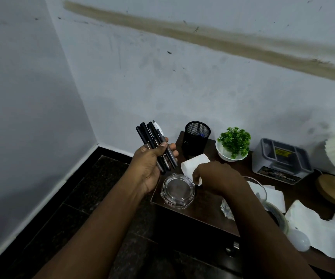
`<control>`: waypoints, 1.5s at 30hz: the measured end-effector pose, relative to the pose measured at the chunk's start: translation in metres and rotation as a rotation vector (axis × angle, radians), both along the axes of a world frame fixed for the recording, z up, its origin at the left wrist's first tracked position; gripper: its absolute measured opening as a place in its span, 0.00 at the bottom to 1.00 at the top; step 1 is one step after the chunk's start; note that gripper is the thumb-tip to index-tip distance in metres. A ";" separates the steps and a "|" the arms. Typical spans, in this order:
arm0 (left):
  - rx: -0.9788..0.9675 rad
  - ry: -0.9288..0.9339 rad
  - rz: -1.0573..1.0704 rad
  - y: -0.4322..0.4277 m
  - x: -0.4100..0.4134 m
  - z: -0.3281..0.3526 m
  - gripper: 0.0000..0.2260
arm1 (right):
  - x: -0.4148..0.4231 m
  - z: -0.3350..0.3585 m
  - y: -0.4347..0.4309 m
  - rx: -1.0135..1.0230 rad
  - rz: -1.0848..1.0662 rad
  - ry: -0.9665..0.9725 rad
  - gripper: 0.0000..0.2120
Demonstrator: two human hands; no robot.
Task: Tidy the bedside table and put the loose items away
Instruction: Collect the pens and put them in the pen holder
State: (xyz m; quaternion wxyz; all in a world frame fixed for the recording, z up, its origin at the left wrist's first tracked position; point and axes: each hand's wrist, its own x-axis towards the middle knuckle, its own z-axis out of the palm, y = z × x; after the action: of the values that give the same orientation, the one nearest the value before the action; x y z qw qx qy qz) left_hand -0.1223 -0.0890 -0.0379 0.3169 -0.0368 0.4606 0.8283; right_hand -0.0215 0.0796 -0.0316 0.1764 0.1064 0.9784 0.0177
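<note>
Pens, black plastic [154, 147], bunched in the closed left hand [152, 164]; right hand [215, 176] pinches something small, unidentifiable. Next, likely the black mesh cup [197, 137] at the bedside table's [203, 206] back-left corner.

clear glass ashtray [178, 190]; black metal mesh cup [197, 137]; glossy wood table [203, 204]

Left hand [152, 164] gripping bundle of black pens [154, 144] off table edge, right hand [217, 178] pinching white paper roll [193, 166] beside glass ashtray [177, 191], mesh pen cup [197, 137] behind
</note>
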 end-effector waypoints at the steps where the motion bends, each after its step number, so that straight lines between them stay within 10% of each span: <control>1: 0.002 0.001 -0.003 0.000 0.000 0.000 0.09 | -0.001 -0.001 0.001 -0.018 -0.004 -0.026 0.14; 26: 0.001 -0.003 -0.027 -0.001 0.000 0.002 0.10 | -0.001 0.005 0.008 0.274 -0.217 0.156 0.13; 45: -0.062 0.062 -0.031 -0.007 -0.011 -0.009 0.09 | -0.033 0.015 0.005 -0.056 -0.193 0.284 0.09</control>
State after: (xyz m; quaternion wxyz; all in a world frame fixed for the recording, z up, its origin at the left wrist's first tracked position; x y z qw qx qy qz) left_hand -0.1331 -0.0956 -0.0471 0.3141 -0.0134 0.4962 0.8093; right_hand -0.0544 0.0844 -0.0165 0.0401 0.1965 0.9788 -0.0420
